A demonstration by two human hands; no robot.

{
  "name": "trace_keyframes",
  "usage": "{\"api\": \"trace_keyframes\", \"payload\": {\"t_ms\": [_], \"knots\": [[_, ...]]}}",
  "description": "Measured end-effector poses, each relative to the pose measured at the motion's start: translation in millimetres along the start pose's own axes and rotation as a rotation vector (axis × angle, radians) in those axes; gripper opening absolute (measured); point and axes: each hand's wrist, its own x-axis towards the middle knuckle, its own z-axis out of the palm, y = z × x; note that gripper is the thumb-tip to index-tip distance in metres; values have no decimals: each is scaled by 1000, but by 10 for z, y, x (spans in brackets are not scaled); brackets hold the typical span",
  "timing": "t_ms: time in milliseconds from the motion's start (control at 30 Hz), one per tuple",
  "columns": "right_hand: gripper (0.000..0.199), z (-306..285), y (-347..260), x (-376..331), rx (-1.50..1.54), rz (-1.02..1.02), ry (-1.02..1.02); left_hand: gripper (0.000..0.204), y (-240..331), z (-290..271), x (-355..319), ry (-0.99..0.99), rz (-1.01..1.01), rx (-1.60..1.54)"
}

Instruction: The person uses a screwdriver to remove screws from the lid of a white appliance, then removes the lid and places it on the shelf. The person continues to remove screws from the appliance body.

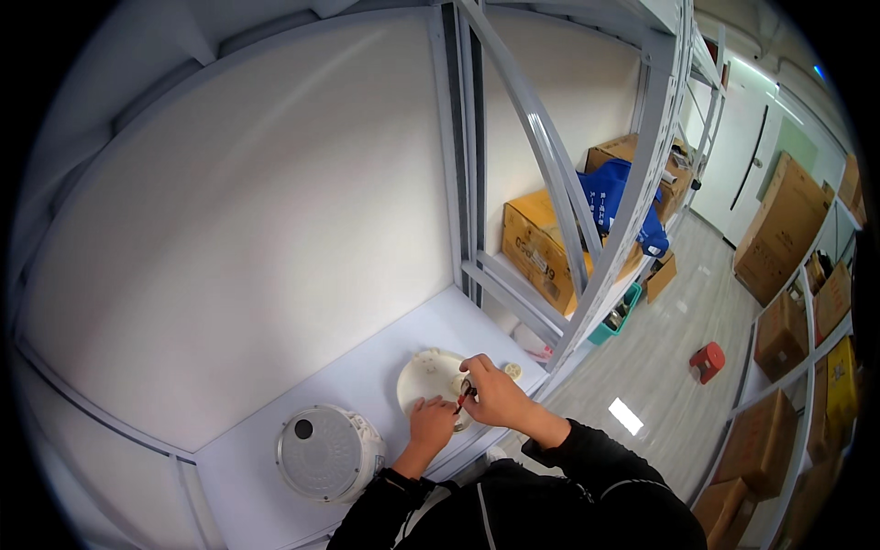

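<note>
The round cream plastic part (429, 378) lies flat on the white desk (275, 458), directly under both hands. The left hand (431, 423) presses down on its near edge, fingers spread and flat against the plastic rather than wrapped round anything. The right hand (495, 394) is clenched around a small red-handled tool (463, 400), probably a screwdriver, whose tip points down at the part just beside the left fingertips; what the tip meets is too small to make out.

Just beyond the right fingers, at the far edge of the desk, sits a small pale round piece (511, 370), apart from the plate. To the left of the left hand, and a little nearer the person, a white round appliance with a grey perforated top (328, 453) stands on the desk, well clear of both hands.

The cream part looks like thin moulded plastic: light, stiff, smooth and likely to slide or spin on the desk when pushed by the tool, so the flat palm hold on its rim seems the sensible grip. It would probably crack if levered hard, and is best taken by the edge with the fingers spread, not pinched at the centre.

Past the metal shelf frame (559, 183) stand cardboard boxes (536, 243), a blue bag (610, 202) and a red stool (707, 359) on the floor.
</note>
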Motion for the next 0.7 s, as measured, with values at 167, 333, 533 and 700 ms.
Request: {"api": "trace_keyframes", "payload": {"t_ms": [167,333,533,700], "knots": [[43,0,-70,32,-194,66,-123,21,-30,101,5,109,59,36],[46,57,70,61,-97,-22,-118,22,-15,60,36,112,109,90],[48,47,-31,46,-12,-11,-134,24,-1,54,40,133,103,132],[44,-11,-24,78,-76,27,-215,23,16,49,39,200,84,64]]}}
